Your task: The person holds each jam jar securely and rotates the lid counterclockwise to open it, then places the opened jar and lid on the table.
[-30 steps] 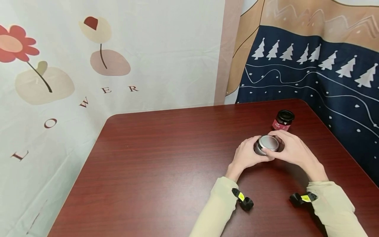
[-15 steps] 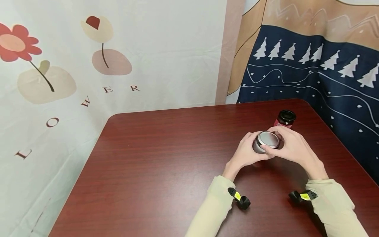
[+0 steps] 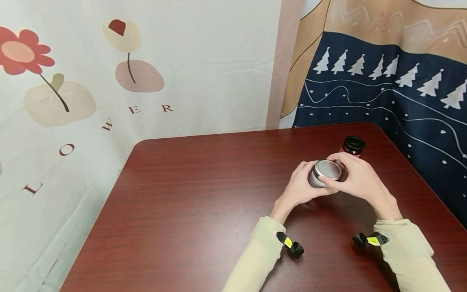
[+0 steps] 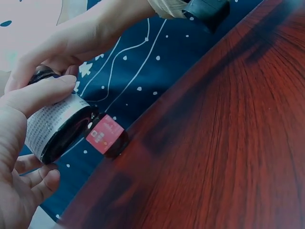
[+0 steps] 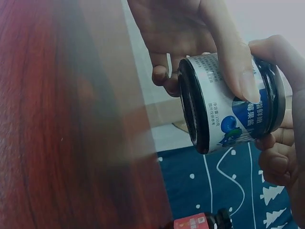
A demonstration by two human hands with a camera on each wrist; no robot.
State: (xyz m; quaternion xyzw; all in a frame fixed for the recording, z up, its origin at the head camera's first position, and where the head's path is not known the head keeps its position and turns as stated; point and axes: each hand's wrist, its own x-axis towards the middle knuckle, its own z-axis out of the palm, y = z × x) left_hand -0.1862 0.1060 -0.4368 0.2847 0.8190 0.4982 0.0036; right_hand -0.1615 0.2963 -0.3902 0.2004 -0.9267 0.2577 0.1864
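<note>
Blue-and-white jar label point(image 5: 223, 107), silver lid point(image 3: 330, 169)

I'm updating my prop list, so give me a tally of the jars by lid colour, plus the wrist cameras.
Silver-lidded jar: 1, held by left hand and right hand
Black-lidded jar: 1
Wrist cameras: 2
Total: 4

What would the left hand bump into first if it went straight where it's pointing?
The left hand holds the silver-lidded jar, so that comes first. Just beyond, it would probably meet the right hand, though depth is unclear.
</note>
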